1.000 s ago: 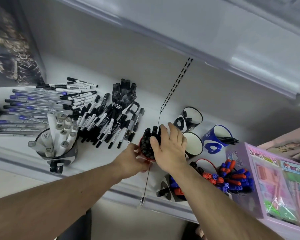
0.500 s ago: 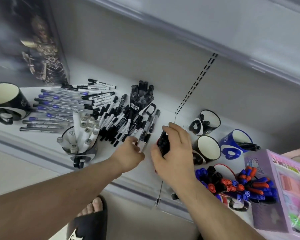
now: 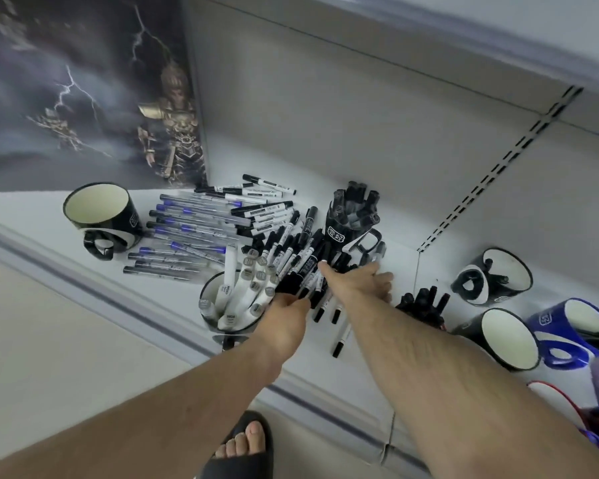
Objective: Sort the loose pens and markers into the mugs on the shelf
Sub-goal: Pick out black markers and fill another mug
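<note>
- Reaching both hands into the loose heap of black-and-white markers on the white shelf, I see them close together over it.
- My left hand has its fingers buried among the markers; I cannot tell whether it grips any.
- My right hand lies with fingers stretched flat across the heap, holding nothing I can see.
- Just left of the heap stands a black mug of grey-capped white markers; behind it, a black mug of black markers.
- An empty black mug with cream inside sits far left beside blue-banded grey pens.
</note>
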Demonstrator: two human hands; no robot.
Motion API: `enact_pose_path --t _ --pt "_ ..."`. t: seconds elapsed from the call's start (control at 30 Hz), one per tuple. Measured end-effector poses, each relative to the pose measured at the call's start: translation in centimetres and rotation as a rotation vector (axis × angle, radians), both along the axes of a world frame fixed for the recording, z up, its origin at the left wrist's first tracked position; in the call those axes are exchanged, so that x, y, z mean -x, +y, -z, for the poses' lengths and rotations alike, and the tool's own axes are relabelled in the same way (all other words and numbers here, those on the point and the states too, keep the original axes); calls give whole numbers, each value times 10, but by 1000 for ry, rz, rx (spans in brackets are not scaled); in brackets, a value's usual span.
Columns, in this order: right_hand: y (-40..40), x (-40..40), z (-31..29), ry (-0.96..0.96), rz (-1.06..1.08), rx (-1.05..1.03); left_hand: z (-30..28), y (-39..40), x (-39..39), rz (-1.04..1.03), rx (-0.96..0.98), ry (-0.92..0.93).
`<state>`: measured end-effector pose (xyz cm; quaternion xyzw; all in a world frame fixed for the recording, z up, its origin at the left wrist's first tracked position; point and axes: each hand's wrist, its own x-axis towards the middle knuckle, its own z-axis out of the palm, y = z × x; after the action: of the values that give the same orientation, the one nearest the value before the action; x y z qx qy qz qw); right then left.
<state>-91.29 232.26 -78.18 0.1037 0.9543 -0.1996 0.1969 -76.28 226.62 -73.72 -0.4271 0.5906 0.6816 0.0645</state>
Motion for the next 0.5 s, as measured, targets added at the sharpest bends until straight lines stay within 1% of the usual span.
enact_pose_path --t 0.07,0.13,0.2,0.23,0.33,0.4,0.5 --pt "-3 9 3 -37 -47 -9 2 0 -1 24 -25 -1" --pt "-8 13 2 -56 -103 -77 3 -1 -3 49 -35 1" --pt "-15 11 4 -33 -148 -149 5 -3 -2 50 -47 -3" --pt "-18 7 7 -26 -146 -147 7 -4 0 48 -50 -8" --pt "-21 0 23 20 7 -75 14 -2 2 36 -23 -54" --pt "-15 0 23 -17 62 -34 17 1 2 12 -40 -70" --pt "-6 -4 10 -97 100 89 15 8 6 11 -115 -69"
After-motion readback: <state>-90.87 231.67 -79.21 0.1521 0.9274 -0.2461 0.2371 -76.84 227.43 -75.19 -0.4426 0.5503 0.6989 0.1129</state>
